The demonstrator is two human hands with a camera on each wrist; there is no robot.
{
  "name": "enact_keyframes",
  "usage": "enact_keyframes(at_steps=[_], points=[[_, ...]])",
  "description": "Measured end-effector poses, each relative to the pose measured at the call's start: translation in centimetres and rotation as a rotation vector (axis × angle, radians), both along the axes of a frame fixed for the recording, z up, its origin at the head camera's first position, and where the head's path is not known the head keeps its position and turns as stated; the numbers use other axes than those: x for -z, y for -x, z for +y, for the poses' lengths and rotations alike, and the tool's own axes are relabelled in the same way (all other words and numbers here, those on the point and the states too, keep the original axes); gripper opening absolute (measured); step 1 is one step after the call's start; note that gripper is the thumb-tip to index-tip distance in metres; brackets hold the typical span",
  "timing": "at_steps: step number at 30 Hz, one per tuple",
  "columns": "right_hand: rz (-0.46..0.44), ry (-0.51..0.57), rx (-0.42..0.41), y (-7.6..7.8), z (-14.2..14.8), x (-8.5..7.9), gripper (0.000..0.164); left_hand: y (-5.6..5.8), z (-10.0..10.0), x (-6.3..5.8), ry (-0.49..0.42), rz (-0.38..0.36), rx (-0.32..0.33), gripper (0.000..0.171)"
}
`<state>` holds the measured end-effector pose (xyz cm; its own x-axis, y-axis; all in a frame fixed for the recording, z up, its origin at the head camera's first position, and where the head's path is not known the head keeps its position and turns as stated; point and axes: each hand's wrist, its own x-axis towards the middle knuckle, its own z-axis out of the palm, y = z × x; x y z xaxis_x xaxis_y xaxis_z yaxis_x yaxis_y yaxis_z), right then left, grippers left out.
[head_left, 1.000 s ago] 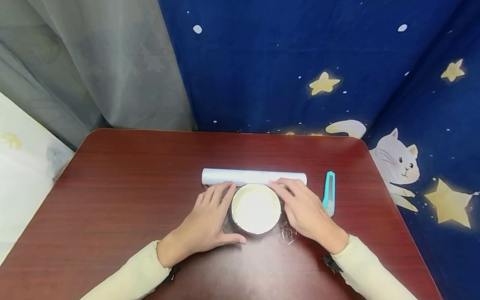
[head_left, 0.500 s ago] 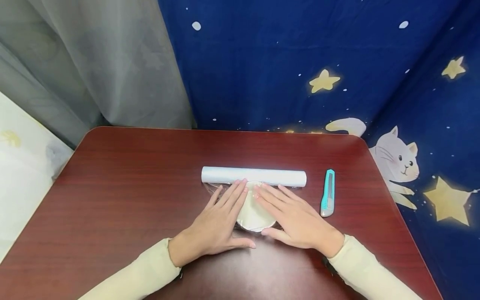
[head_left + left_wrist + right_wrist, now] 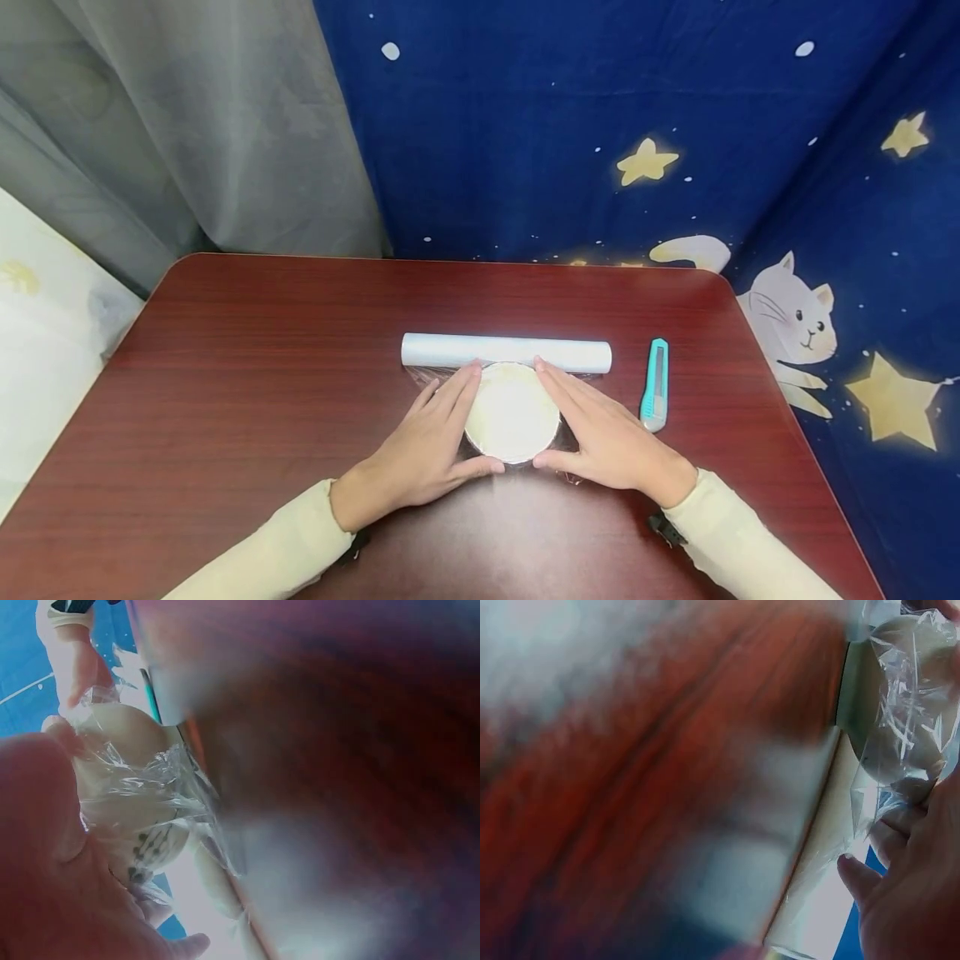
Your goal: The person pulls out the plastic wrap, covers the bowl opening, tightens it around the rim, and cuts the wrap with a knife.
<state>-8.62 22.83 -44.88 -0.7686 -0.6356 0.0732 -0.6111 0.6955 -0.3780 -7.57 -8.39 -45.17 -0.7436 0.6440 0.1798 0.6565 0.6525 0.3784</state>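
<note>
A round white bowl stands in the middle of the table under clear cling film. The film hangs crinkled down the bowl's side in both wrist views. My left hand lies along the bowl's left side, fingertips at the far rim and thumb at the near rim. On the opposite side my right hand mirrors it, its extended fingers touching the film-covered side. Dark green markings show on the bowl's wall through the film in the left wrist view. Close behind the bowl lies the cling film roll.
A turquoise utility knife lies right of the roll, near my right hand. The dark red wooden table has rounded far corners. Grey and blue star-patterned curtains hang behind it.
My hands first came together over the top of the bowl, with fingers flat on the film. Since then they have spread apart again to its two sides. The roll and knife stay put.
</note>
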Motion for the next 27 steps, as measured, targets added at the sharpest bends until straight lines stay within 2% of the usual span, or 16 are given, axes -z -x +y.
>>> enact_keyframes(at_steps=[3,8,16,18,23,27], points=[[-0.028,-0.001,0.025,0.0,0.1,0.0,0.12,-0.1,-0.1,-0.1,-0.004,-0.011,-0.02,0.116],[-0.03,-0.03,0.043,0.0,0.3,-0.3,0.125,-0.3,-0.2,-0.1,-0.006,0.015,-0.04,0.12],[0.065,-0.082,-0.018,0.1,0.7,-1.0,0.117,-0.1,-0.4,-0.1,0.041,0.084,-0.076,0.125],[0.063,-0.099,-0.027,0.1,0.8,-1.2,0.116,0.0,-0.5,-0.4,0.057,0.054,-0.068,0.126],[0.017,-0.1,-0.057,0.8,1.6,-2.6,0.117,0.9,-1.4,-2.1,0.074,-0.099,-0.031,0.132],[0.021,-0.043,-0.1,2.4,2.2,-3.9,0.112,2.5,-2.1,-3.5,0.057,-0.118,0.007,0.127]])
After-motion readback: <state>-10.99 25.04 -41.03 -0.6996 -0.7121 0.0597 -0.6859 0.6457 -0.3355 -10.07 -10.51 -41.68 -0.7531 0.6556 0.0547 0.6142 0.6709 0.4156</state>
